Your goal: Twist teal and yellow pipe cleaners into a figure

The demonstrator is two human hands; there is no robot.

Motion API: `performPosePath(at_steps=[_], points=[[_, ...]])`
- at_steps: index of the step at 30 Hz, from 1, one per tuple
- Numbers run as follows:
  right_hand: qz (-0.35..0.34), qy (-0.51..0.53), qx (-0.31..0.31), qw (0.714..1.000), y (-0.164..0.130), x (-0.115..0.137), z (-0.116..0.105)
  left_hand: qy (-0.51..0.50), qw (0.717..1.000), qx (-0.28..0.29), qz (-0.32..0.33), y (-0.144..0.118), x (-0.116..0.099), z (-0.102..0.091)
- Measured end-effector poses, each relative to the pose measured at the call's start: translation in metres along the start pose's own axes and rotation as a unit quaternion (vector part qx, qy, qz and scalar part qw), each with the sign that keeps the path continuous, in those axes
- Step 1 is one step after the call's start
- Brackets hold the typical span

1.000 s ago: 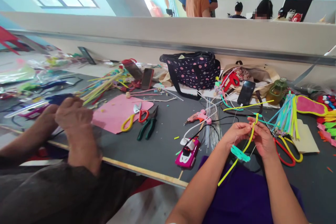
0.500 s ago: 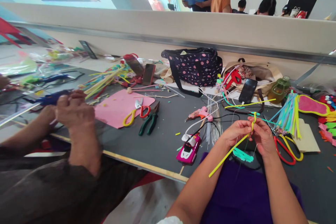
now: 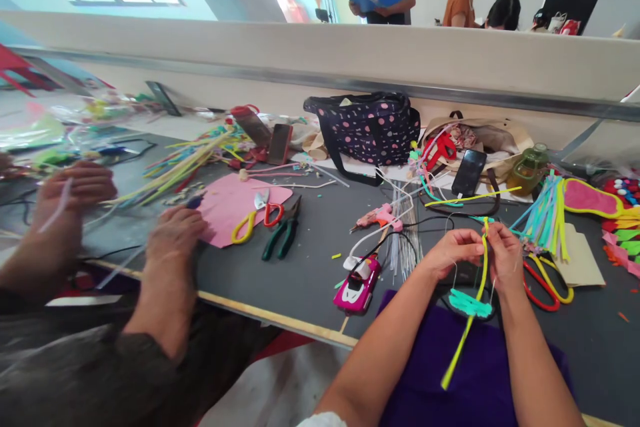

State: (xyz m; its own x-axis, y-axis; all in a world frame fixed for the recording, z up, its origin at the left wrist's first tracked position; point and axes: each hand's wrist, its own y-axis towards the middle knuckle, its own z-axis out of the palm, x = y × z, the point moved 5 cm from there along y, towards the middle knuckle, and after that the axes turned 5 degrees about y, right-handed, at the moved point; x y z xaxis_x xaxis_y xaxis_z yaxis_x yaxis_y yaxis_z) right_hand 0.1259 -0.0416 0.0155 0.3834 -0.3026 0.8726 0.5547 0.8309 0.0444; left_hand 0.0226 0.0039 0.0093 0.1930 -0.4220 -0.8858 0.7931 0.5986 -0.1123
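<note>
A yellow pipe cleaner (image 3: 461, 345) hangs between my hands, its lower end reaching down over the purple cloth (image 3: 425, 373). My right hand (image 3: 506, 257) pinches it near the top, beside a small teal piece. The closed fingertips of my left hand (image 3: 457, 252) grip the same pipe cleaner from the other side. Below the fingers, a bundle of teal pipe cleaner (image 3: 467, 303) hangs on thin wire that loops up to the hands. Just right of my right hand lie scissors (image 3: 543, 287) with red and yellow handles.
Left of my arms are a pink glue gun (image 3: 377, 217), a magenta power adapter (image 3: 356, 288), pliers (image 3: 283, 233) and other scissors (image 3: 257, 213) on pink paper. A co-worker's hands (image 3: 175, 233) work farther left. Behind stand a patterned bag (image 3: 370, 127) and a phone (image 3: 469, 172).
The yellow pipe cleaner's loose end has swung from lower left to nearly straight down. The teal bundle has shifted slightly right. The co-worker's hands have moved apart.
</note>
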Motion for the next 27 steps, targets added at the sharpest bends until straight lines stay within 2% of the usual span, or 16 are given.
performPosePath(at_steps=[3,6,8,10,12,14,15,16,18,19,22,25,27], points=[[-0.021,-0.046,0.019,0.999,-0.001,0.001,0.002,0.021,1.0,-0.006,0.021,0.0,-0.002,-0.001],[0.005,-0.036,0.034,0.999,0.001,-0.004,0.002,0.026,0.999,-0.011,0.033,-0.001,-0.005,-0.002],[0.03,-0.009,0.011,0.999,0.006,-0.008,-0.005,0.027,0.999,-0.019,0.039,-0.001,-0.008,-0.004],[0.038,0.013,-0.056,0.998,0.012,-0.007,-0.02,0.029,0.998,-0.029,0.045,-0.001,-0.011,-0.007],[-0.022,0.015,-0.132,0.991,0.015,0.002,-0.035,0.033,0.998,-0.036,0.049,-0.001,-0.013,-0.009],[-0.154,-0.06,-0.195,0.967,0.009,0.023,-0.043,0.036,0.997,-0.042,0.053,0.0,-0.014,-0.012],[-0.213,-0.116,-0.2,0.949,0.004,0.032,-0.041,0.037,0.997,-0.042,0.056,0.0,-0.015,-0.013],[-0.251,-0.177,-0.179,0.935,-0.001,0.04,-0.034,0.038,0.997,-0.038,0.058,0.0,-0.015,-0.013],[-0.284,-0.309,-0.087,0.903,-0.01,0.045,-0.013,0.04,0.997,-0.026,0.064,0.0,-0.016,-0.013],[-0.302,-0.37,-0.045,0.877,-0.015,0.046,-0.003,0.04,0.997,-0.019,0.066,0.0,-0.016,-0.013],[-0.309,-0.49,0.021,0.815,-0.023,0.04,0.014,0.035,0.996,-0.018,0.081,0.0,-0.016,-0.015],[-0.264,-0.55,0.052,0.791,-0.022,0.032,0.016,0.03,0.994,-0.036,0.096,0.001,-0.016,-0.02],[-0.212,-0.566,0.076,0.793,-0.02,0.027,0.013,0.025,0.993,-0.05,0.103,0.002,-0.016,-0.023]])
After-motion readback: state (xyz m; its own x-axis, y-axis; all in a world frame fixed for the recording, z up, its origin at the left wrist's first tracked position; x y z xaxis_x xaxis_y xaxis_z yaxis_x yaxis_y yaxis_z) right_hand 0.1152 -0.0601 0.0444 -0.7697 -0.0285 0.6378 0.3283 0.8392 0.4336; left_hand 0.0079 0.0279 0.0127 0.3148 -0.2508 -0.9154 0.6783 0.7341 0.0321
